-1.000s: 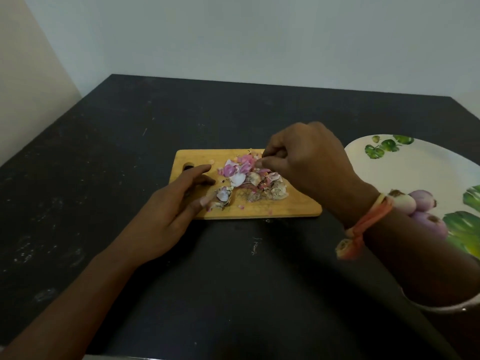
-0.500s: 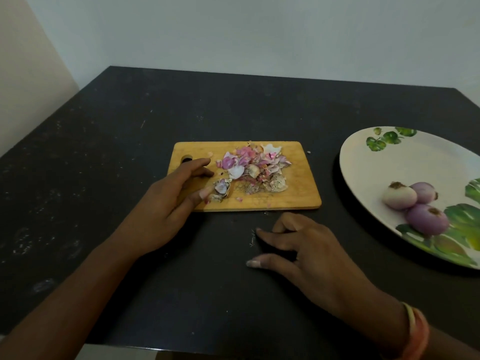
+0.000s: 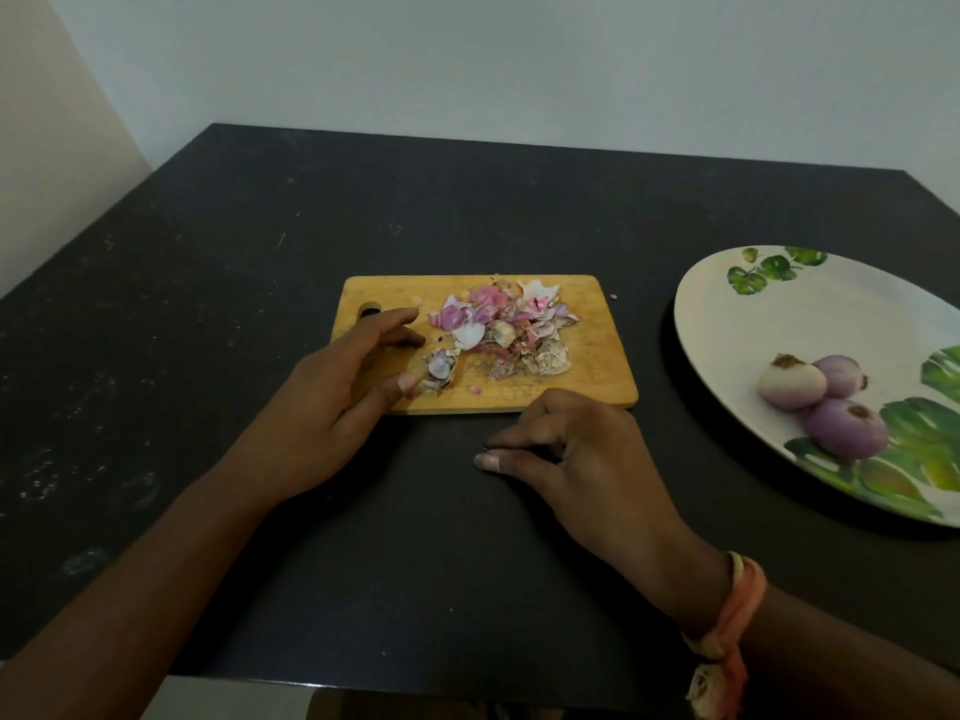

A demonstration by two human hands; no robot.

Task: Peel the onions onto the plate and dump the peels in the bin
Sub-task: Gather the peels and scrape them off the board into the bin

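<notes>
We see the onion peels heaped on the cutting board. The left hand rests released on the board's left end. The right hand, fingers bent, touches the tabletop just before the board; we cannot tell its grasp. Peeled onions lie on the plate to the board's right.

Both arms are bare, the left forearm and the right forearm, all the way to the near edge of the shot. On the right wrist there's a thread band, mostly orange-peach with a pale yellowish strand along its far side. It's knotted, and a frayed beige tuft hangs off the near end. The thumbnails on the left grip and the right grip look pale and longish.
</notes>
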